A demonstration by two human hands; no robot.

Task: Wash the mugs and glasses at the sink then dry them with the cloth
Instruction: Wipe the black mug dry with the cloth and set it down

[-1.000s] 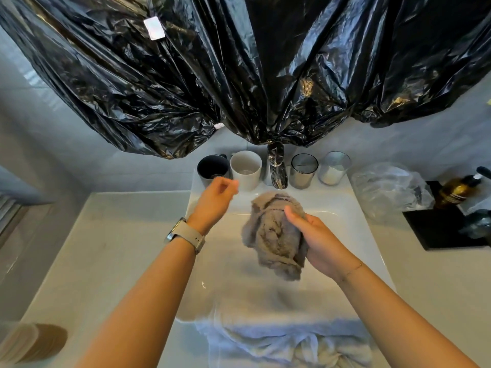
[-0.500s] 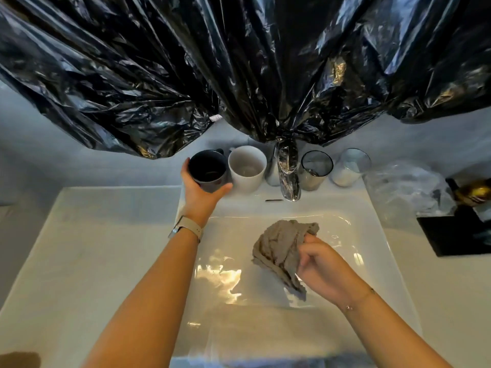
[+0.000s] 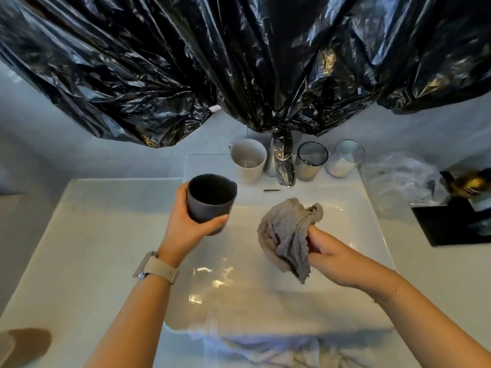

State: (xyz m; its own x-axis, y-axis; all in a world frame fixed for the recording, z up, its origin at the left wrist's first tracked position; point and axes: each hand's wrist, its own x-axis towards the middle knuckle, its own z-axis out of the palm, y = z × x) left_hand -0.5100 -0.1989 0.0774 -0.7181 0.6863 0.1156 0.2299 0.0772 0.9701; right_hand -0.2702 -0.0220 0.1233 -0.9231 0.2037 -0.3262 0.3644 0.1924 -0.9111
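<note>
Dark mug (image 3: 210, 201) up in my left hand (image 3: 190, 224), fingers and thumb wrapped round its wall, mouth tilted a little toward me, held over the sink's (image 3: 372, 208) left rim. Cloth (image 3: 288, 233) bunched in my right hand (image 3: 328, 257), fingers curled into its folds, hanging over the middle of the basin. Mug and cloth are near each other but not touching.

Along the sink's back edge: white mug (image 3: 248, 160) left of the tap (image 3: 283, 163), a dark-rimmed glass (image 3: 310, 160) just right of it, then a clear glass (image 3: 345, 162) toward the back right corner. All three stand upright, untouched.

No water running that I can see from the tap. Whether this mug is wet I can't tell. With the cloth ready in my other hand, I'd judge this is the start of work on the first mug, either wiping or drying it.

Next, I reckon, bring the two hands together over the basin, push the cloth down into the mug and turn it against the inner wall. That calls for a firm left grip, since a glazed wall may slip, and for keeping it low over the sink.
</note>
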